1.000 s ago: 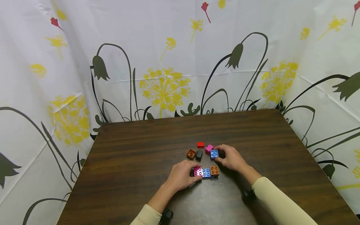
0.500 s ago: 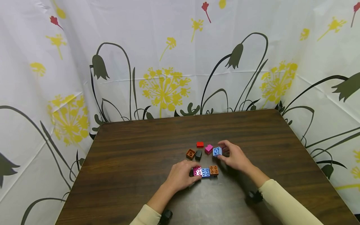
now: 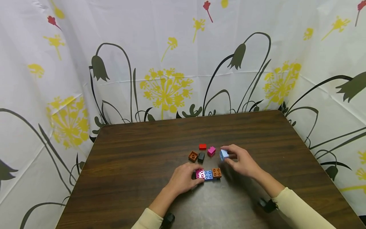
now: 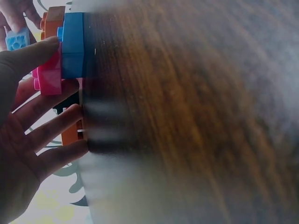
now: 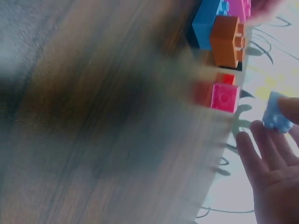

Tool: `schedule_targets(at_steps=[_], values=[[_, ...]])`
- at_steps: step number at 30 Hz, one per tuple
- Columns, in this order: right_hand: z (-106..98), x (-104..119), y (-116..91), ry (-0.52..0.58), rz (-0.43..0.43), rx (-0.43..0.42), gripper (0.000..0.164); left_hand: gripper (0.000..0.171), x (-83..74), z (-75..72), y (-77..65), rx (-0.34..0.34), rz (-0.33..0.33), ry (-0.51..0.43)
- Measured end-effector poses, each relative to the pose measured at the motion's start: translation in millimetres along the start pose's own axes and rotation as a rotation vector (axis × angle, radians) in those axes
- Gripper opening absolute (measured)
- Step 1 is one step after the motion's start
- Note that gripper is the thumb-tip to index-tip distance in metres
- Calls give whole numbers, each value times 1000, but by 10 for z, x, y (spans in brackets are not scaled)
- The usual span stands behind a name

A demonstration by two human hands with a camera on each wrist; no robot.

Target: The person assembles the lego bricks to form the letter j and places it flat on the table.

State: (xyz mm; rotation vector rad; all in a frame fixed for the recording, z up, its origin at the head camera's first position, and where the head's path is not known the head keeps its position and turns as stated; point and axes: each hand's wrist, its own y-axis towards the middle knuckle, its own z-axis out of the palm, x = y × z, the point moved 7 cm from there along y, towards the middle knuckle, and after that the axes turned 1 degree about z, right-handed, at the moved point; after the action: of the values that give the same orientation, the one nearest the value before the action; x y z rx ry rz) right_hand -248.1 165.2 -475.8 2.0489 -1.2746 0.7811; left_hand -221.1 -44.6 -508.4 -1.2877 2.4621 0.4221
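Observation:
My left hand [image 3: 184, 178] grips the pink brick [image 3: 199, 174] at the left end of a joined row, thumb on the near side and forefinger on the far side. Right of it in that row come a blue brick [image 3: 208, 175] and an orange brick [image 3: 216, 172]. The left wrist view shows a blue brick [image 4: 73, 45] lower down, with the pink and orange bricks on its stud side. My right hand [image 3: 242, 161] pinches a separate light blue brick [image 3: 224, 155] between thumb and fingers, tilted, above the table to the right of the row.
Behind the row lie loose bricks: a brown-orange one [image 3: 193, 156] with its hollow side up, a dark grey one [image 3: 201, 157], a red one [image 3: 202, 146] and a magenta one [image 3: 211, 151]. The brown table [image 3: 137, 159] ends at a patterned curtain [image 3: 171, 57].
My right hand has drawn the light blue brick rightward, away from the magenta brick, and turned it onto a tilt. My left hand keeps its grip on the row.

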Motion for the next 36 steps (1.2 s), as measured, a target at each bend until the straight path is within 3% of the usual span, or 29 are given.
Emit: schedule_targets(at_steps=[9,16,36], values=[[119,203,-130,-101,-152,110,52,40,13,13,8,16,-5,-10],[241,276,-208,-182,-235,112,50,41,15,14,0,14,-13,-11],[336,284,-250,-269,-234,62,35,39,33,32,13,4,-14,-9]])
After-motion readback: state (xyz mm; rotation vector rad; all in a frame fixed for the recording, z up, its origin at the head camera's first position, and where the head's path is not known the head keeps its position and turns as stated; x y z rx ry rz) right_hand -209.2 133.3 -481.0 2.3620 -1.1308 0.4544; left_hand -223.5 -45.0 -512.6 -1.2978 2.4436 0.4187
